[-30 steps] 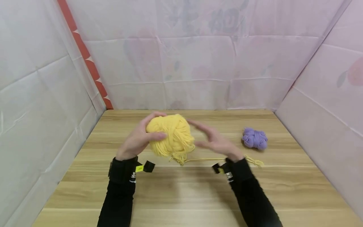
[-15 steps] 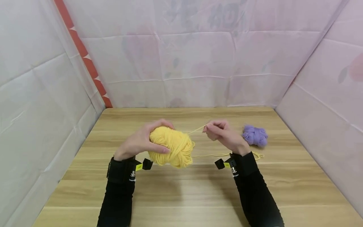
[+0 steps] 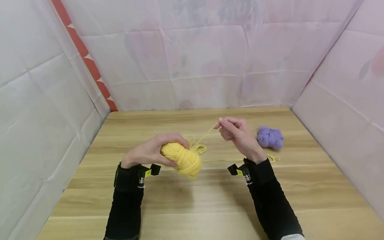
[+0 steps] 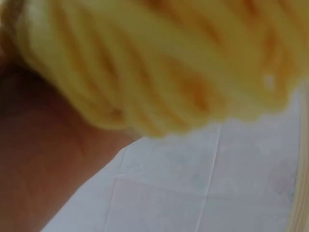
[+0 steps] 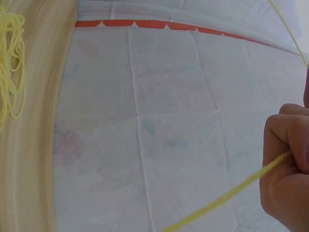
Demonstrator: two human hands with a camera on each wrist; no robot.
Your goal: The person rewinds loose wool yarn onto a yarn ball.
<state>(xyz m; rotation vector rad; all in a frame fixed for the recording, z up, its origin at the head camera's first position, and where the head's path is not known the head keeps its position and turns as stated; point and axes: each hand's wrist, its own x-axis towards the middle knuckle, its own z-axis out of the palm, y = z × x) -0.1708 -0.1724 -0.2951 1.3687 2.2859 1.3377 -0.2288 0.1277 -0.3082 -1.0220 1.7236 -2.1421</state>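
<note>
A thick skein of yellow yarn (image 3: 185,162) hangs tilted above the table, gripped from above by my left hand (image 3: 154,150) with thumb and fingers on opposite sides. Blurred yellow strands (image 4: 159,72) fill the top of the left wrist view. Higher and to the right, my right hand (image 3: 238,134) pinches a single yellow yarn strand (image 3: 207,134), which slants down toward the skein. That strand (image 5: 227,196) also enters the curled fingers in the right wrist view. Loose yellow loops (image 3: 201,149) lie behind the skein; their far parts are partly hidden by it.
A small purple skein (image 3: 270,137) lies on the wooden table (image 3: 210,216) just right of my right hand. A yellow yarn tail (image 3: 223,160) runs across the table, ending in a small bunch (image 3: 273,158) beyond the right wrist. Pale sheets (image 3: 207,66) wall the table in.
My right hand went from open beside the skein to pinching a strand, then moved up, drawing it out. My left hand lowered and tipped the yellow skein; loops now show behind it.
</note>
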